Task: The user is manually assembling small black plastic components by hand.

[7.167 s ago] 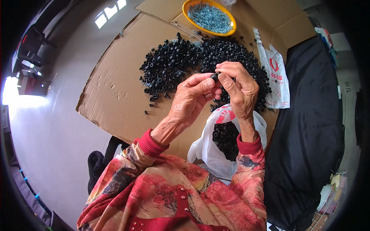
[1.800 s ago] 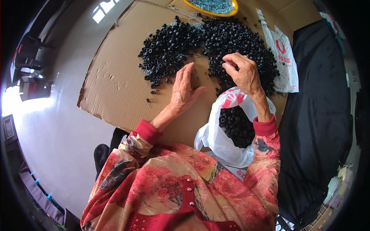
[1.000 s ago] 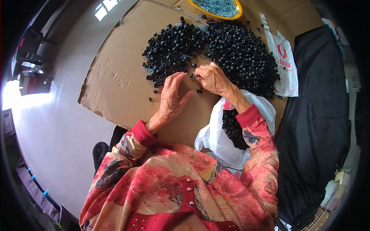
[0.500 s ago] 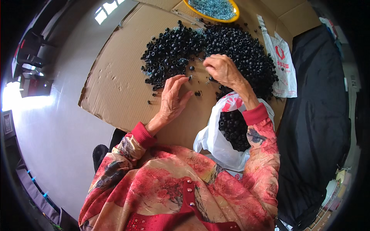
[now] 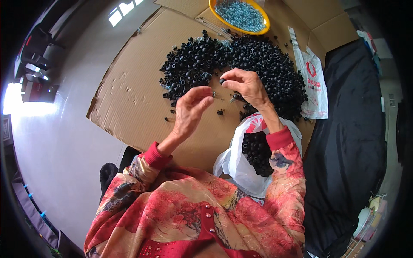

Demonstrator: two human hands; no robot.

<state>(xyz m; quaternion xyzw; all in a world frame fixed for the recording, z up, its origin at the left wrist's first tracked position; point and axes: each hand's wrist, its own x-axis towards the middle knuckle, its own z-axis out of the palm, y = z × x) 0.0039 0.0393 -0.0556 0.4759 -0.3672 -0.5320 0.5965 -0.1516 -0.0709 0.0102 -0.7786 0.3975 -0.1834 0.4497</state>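
Note:
A big heap of small black round parts (image 5: 241, 64) lies on flattened cardboard (image 5: 137, 99). My right hand (image 5: 245, 86) is raised over the heap's near edge and pinches one black part (image 5: 222, 81) between thumb and fingertips. My left hand (image 5: 191, 109) is lifted beside it, fingers curled together toward the right hand; a tiny item may sit at its fingertips, too small to tell. Below my right wrist a white plastic bag (image 5: 241, 167) stands open with black parts inside.
An orange bowl (image 5: 262, 30) of small silvery-blue screws stands beyond the heap. A second white bag (image 5: 314, 90) lies flat at the right by a black cloth (image 5: 352, 129). A few loose black parts (image 5: 220, 112) lie on the cardboard. Pale floor lies to the left.
Both hands have lifted off the cardboard and come closer together. My right hand has left the heap holding a black part.

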